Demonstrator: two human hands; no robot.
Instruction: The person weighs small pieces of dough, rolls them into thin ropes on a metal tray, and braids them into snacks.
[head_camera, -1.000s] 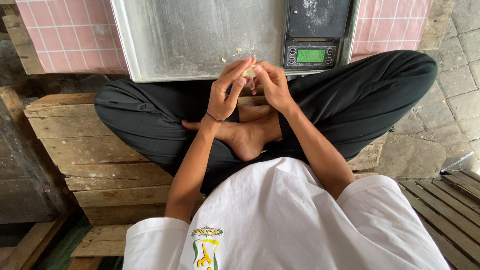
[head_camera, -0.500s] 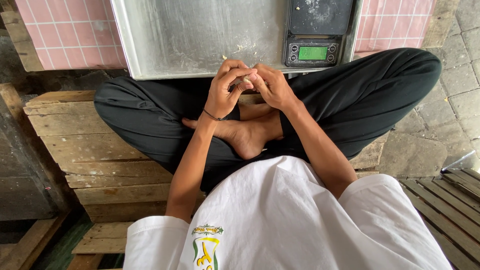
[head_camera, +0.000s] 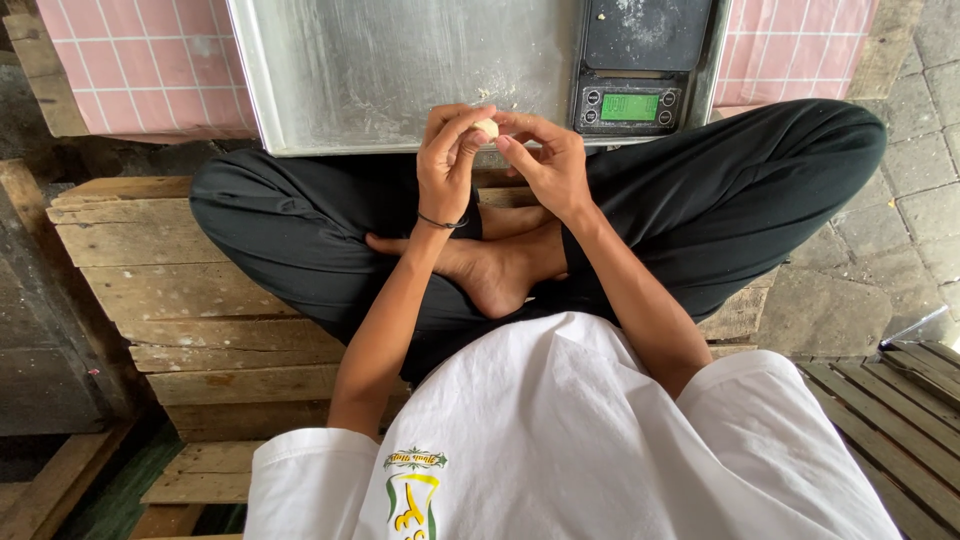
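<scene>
The hands have parted slightly since a moment ago: left hand (head_camera: 447, 165) and right hand (head_camera: 545, 160) now pinch a small dough ball (head_camera: 486, 127) in curled fingertips. Behind them lie a metal tray (head_camera: 400, 70) and a digital scale (head_camera: 632, 75).

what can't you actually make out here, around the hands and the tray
- Small pale lump, head view: mostly covered by the left hand and right hand; its full shape is hidden.
- Metal tray: cut off by the top edge.
- Digital scale: platform cut off at the top; green display too small to read.
- Both palms: turned away.

Dough ball (head_camera: 486, 127) now exposed between parted fingertips.
</scene>
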